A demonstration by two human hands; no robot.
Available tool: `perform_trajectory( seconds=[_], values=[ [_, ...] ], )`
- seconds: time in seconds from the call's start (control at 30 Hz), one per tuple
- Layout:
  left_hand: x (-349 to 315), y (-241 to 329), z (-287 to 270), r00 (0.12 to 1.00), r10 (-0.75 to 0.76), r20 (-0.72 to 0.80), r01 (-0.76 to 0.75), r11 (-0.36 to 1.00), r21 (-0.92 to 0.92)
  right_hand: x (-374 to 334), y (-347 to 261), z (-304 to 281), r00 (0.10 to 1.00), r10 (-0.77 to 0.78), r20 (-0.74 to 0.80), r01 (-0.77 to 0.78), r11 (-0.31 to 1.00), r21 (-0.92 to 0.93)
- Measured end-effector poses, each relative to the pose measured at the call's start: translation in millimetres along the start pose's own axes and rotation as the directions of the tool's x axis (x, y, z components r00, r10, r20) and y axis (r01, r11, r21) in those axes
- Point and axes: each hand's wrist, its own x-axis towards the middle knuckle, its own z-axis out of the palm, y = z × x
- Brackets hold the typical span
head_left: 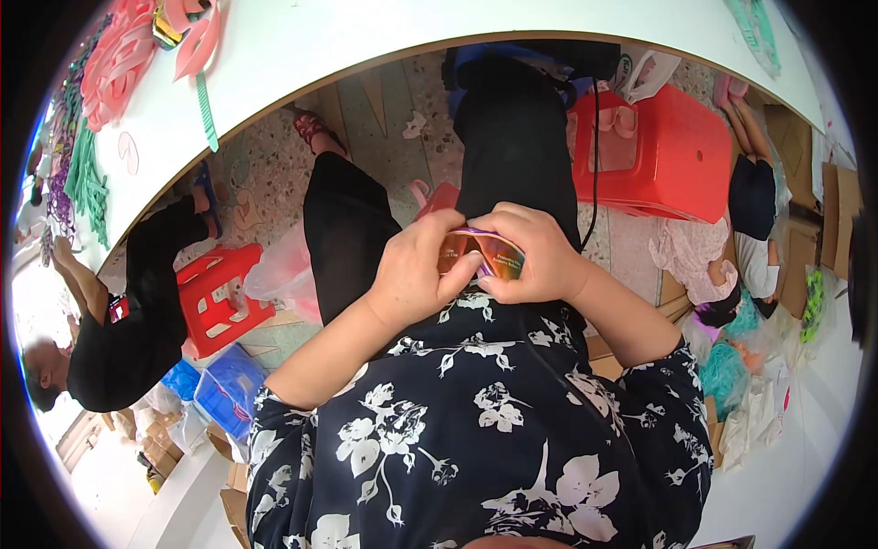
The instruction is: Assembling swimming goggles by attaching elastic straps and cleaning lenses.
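Note:
Above my lap I hold a pair of goggles (pixel 503 255) with shiny orange mirrored lenses and a purple edge. My left hand (pixel 413 265) is closed around the left end, its thumb pressed near the middle of the goggles. Gripping the other end is my right hand (pixel 538 254), with its fingers curled over the top and the thumb underneath. The fingers hide both outer ends of the goggles, and I cannot see whether a strap is attached.
A white table (pixel 302 41) curves across the far side, bearing pink straps (pixel 119 64) and green straps (pixel 87 178). Red stools (pixel 681 151) stand on both sides of my legs. Another person (pixel 137 302) sits at the left; a blue crate (pixel 229 389) is behind them.

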Motion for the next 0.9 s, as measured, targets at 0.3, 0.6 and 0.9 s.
perform_trajectory(
  seconds=[0.3,0.6,0.9],
  values=[
    [-28.2,5.1,-44.6,0.901,-0.051,0.431,0.153,0.967,-0.205,-36.5,-27.8,8.3,0.976,0.216,0.022,-0.216,0.976,0.008],
    [-54.5,8.6,-43.0,0.928,-0.111,0.356,0.207,0.948,-0.243,-55.1,-38.1,14.1,0.947,0.272,0.170,-0.305,0.929,0.211],
    [-58.2,12.7,-32.3,0.983,-0.055,0.176,0.099,0.963,-0.252,-57.2,-47.3,42.6,0.915,0.404,-0.009,-0.339,0.778,0.530]
  ],
)
